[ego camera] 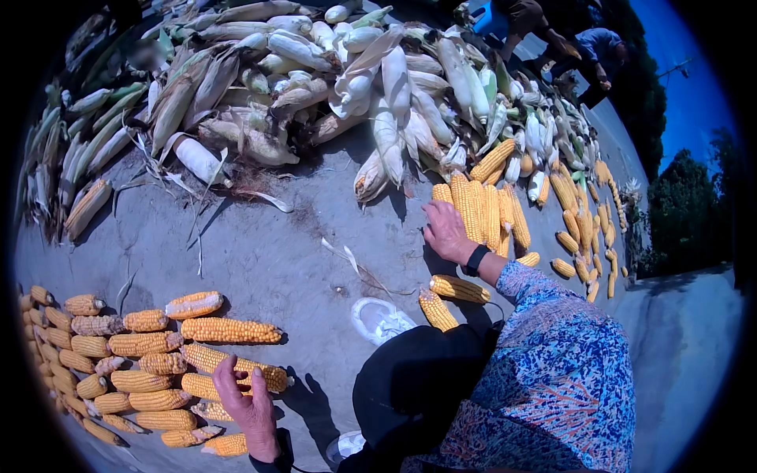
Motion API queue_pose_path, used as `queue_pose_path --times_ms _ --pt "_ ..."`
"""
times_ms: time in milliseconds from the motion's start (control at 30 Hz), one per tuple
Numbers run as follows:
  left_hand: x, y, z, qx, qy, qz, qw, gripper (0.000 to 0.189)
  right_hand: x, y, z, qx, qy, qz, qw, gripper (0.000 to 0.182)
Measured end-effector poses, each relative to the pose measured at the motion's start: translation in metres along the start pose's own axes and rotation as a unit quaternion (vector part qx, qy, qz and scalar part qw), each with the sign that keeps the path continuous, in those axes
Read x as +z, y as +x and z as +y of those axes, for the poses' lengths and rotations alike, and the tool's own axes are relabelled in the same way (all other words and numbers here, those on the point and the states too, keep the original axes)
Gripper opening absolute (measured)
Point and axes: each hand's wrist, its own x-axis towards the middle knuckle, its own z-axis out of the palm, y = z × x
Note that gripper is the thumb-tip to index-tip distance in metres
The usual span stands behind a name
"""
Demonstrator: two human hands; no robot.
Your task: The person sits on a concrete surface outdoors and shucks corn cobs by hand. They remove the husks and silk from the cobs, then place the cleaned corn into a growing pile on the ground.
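Observation:
Over the left rows of husked corn cobs (159, 349), my left hand (248, 402) is raised with fingers and thumb apart and nothing between them. Just behind its fingers lies a long yellow cob (275, 378). My right hand (446, 232), with a black band on the wrist, reaches to the left edge of a cluster of husked cobs (473, 207). Its fingers are bent beside a short cob (442, 193); whether they grip anything is hidden. Two loose cobs (437, 310) lie below that wrist, close to my knee.
A long heap of corn ears in pale husks (284, 77) stretches across the far side of the concrete floor (266, 248). More husked cobs (576, 219) lie at right. My white shoe (381, 319) stands between the cob groups. Other people (597, 53) bend over the heap's far right end.

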Motion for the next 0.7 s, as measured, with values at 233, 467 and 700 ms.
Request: queue_pose_path --times_ms 233,467,700 --pt "0.017 -0.041 -0.047 -0.14 -0.055 0.012 0.989 0.035 -0.004 0.043 0.11 0.37 0.086 -0.083 0.921 0.062" --pt "0.03 -0.052 -0.038 -0.177 -0.157 0.033 0.971 0.028 0.002 0.014 0.093 0.184 0.178 -0.014 0.966 0.055" --pt "0.058 -0.078 -0.033 -0.172 -0.139 -0.069 0.973 0.037 -0.028 0.026 -0.105 0.014 0.479 -0.258 0.839 0.063"
